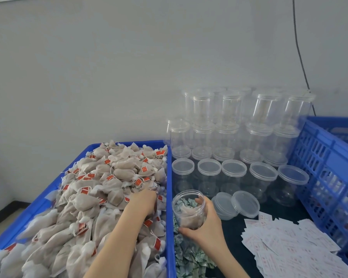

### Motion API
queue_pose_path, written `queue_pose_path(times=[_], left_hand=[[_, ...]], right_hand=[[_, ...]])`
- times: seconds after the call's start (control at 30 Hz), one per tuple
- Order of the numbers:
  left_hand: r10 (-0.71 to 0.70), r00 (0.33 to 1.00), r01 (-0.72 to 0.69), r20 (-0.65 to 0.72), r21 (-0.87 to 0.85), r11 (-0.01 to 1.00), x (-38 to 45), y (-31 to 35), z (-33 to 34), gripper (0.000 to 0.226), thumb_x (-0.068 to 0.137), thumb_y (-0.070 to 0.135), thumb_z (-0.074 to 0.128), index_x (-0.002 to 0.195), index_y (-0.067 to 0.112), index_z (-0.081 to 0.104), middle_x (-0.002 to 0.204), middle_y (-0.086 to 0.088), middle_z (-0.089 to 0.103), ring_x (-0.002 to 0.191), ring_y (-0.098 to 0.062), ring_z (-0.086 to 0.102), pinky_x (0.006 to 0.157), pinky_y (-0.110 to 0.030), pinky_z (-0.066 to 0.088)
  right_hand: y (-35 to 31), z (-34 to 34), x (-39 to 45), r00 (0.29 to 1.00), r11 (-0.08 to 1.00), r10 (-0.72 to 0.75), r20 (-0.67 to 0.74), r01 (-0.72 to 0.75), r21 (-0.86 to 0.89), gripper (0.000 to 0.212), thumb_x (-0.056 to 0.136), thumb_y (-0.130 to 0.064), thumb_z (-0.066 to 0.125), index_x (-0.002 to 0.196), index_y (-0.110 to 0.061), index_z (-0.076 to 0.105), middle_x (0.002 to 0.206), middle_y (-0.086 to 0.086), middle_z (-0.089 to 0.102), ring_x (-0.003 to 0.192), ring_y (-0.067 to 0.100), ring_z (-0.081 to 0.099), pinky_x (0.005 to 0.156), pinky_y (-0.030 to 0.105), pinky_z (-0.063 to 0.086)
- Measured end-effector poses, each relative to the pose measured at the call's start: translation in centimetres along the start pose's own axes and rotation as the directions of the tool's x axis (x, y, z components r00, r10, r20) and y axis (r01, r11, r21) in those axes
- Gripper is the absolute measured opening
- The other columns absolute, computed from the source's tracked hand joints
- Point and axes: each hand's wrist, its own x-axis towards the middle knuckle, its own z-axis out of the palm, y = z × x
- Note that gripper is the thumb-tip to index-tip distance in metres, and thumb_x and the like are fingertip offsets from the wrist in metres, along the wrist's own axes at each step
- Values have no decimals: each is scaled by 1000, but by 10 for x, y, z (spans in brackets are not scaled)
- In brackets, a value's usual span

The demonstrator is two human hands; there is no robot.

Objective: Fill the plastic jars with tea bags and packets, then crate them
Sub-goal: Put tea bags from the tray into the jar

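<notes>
A blue tray (170, 177) on the left holds a heap of tea bags (100, 189) with red tags. My left hand (144, 201) reaches into the heap near the tray's right wall, its fingers buried among the bags. Whether it holds one is hidden. My right hand (204, 221) grips an open clear plastic jar (188, 209) that stands tilted beside the tray, with tea bags and green-white packets inside. Loose green-white packets (189, 255) lie in front of the jar.
Two loose lids (236, 204) lie right of the jar. Several empty lidded jars (235, 173) stand behind in stacked rows against the wall. White and red sachets (289, 245) are spread at the front right. A blue slotted crate (329, 177) stands at the far right.
</notes>
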Motion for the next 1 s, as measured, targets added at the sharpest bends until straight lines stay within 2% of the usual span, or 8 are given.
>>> queue_pose_path(times=[0.23, 0.4, 0.53, 0.6, 0.67, 0.77, 0.87, 1.0], left_hand=[[-8, 994, 7, -106, -15, 1000, -1, -3, -8, 27, 90, 13, 59, 117, 15, 62, 115, -4, 61, 102, -21, 61, 81, -29, 49], [-12, 973, -45, -229, -240, 970, -3, -5, -25, 16, 92, 19, 54, 105, 25, 62, 94, 4, 60, 86, -16, 62, 78, -29, 51], [-53, 860, -156, -508, -361, 919, -6, -3, -28, 7, 97, 24, 52, 102, 27, 55, 86, 8, 61, 75, -10, 60, 69, -24, 50], [-61, 786, -296, -616, -461, 837, -8, 1, -30, 10, 95, 27, 55, 105, 28, 58, 85, 11, 63, 71, -4, 60, 63, -15, 47], [-55, 753, -425, -656, -548, 720, -14, 6, -34, 12, 92, 26, 61, 102, 31, 59, 83, 17, 60, 69, 4, 59, 57, -8, 46], [60, 759, -559, -648, -602, 570, -19, 16, -35, 22, 85, 25, 69, 92, 42, 57, 80, 26, 60, 73, 10, 61, 62, -2, 46], [244, 803, -578, -544, -607, 546, -21, 26, -30, 28, 80, 27, 73, 85, 45, 51, 74, 28, 64, 76, 13, 60, 64, -3, 45], [394, 835, -547, -384, -503, 669, -14, 32, -20, 19, 79, 31, 73, 83, 45, 61, 80, 27, 63, 82, 15, 57, 73, -9, 45]], right_hand=[[0, 0, 0, 1000, 1000, 8, 4, -8, -17, 91, 38, -44, 86, 116, -50, 40, 114, -49, 45, 108, -24, 46, 76, -4, 40], [-2, 0, 0, 1000, 1000, 16, 4, -16, -16, 89, 38, -43, 85, 115, -50, 40, 113, -45, 49, 107, -23, 47, 77, -3, 39], [-3, 0, 2, 999, 999, 35, -2, -35, -20, 91, 38, -45, 85, 117, -49, 40, 117, -27, 56, 108, -22, 47, 79, -2, 40], [-2, 0, 2, 999, 999, 37, -2, -37, -17, 91, 38, -44, 85, 117, -47, 41, 117, -23, 57, 107, -20, 49, 78, -1, 42], [-2, 1, 3, 999, 999, 36, -4, -36, -21, 92, 38, -44, 85, 120, -45, 42, 117, -23, 57, 106, -19, 50, 78, 0, 42], [-2, 3, 5, 999, 998, 43, 2, -43, -35, 101, 40, -46, 84, 130, -39, 40, 124, -22, 55, 112, -12, 52, 85, 10, 46], [-3, 5, 7, 999, 998, 44, -6, -45, -45, 106, 41, -46, 84, 136, -33, 38, 129, -15, 53, 117, 4, 54, 97, 30, 50], [-1, 6, 5, 1000, 999, 28, -7, -28, -45, 102, 42, -45, 85, 132, -42, 37, 123, -21, 56, 109, -10, 55, 81, 13, 49]])
